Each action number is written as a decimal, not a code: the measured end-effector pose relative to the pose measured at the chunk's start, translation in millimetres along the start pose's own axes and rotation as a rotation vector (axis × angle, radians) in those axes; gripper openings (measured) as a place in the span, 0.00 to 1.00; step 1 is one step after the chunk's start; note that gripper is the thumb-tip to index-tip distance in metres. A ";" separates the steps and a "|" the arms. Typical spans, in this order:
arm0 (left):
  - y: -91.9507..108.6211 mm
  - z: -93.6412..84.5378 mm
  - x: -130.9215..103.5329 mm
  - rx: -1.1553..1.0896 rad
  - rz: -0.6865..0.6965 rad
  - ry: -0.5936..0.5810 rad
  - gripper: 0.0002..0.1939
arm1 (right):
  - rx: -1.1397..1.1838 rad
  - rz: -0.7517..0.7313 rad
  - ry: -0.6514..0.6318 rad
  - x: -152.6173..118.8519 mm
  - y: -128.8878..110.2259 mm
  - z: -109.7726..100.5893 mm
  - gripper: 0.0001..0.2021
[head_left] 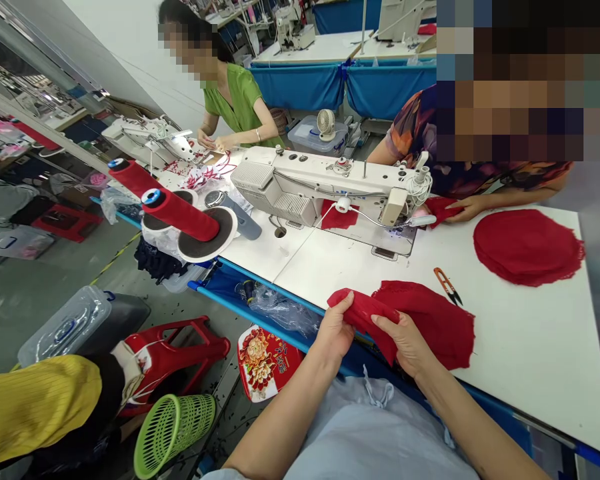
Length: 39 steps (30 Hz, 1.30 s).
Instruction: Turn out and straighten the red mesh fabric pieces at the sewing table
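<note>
A piece of red fabric point(367, 313) is stretched between my two hands at the front edge of the white sewing table point(540, 353). My left hand point(337, 327) pinches its left end, thumb on top. My right hand point(405, 340) grips the right part, with the thumb pressed on the cloth and the other fingers partly hidden beneath. Just behind my right hand lies a larger pile of red fabric point(440, 333) on the tabletop. Orange-handled thread snips point(448, 287) rest beyond that pile. Farther right is a stack of round red fabric pieces point(530, 247).
A white sewing machine point(340, 180) stands across the table. A co-worker's hand point(467, 208) holds red cloth beside it. Red thread cones point(185, 217) and a grey tumbler point(240, 217) are at left. Below are a green basket point(175, 433), a red stool point(180, 347) and a floral tin point(267, 363).
</note>
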<state>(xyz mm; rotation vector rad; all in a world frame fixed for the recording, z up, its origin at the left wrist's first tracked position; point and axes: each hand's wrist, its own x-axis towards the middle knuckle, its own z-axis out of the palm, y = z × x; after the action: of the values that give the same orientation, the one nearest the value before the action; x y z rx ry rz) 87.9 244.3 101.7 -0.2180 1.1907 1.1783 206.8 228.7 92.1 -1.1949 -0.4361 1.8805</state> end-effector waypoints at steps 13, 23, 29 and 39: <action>14.3 -16.5 7.7 -0.024 -0.306 -0.224 0.13 | 0.022 0.110 -0.072 -1.3 -1.2 -12.1 0.14; 11.9 -15.0 4.7 -0.011 -0.286 -0.202 0.10 | 0.064 0.049 -0.076 -6.8 -0.8 -4.0 0.17; 13.2 -13.2 -2.6 -0.027 -0.232 -0.225 0.14 | 0.053 -0.017 -0.132 -9.7 -1.5 2.3 0.19; 25.7 -9.5 8.3 -0.109 -0.052 0.079 0.04 | -0.276 -0.208 -0.085 -10.8 13.5 6.9 0.17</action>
<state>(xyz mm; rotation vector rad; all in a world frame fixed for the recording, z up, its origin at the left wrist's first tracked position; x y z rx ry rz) 61.0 253.9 101.8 -0.3785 1.1834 1.1995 196.5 213.1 92.6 -1.1970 -0.8560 1.7342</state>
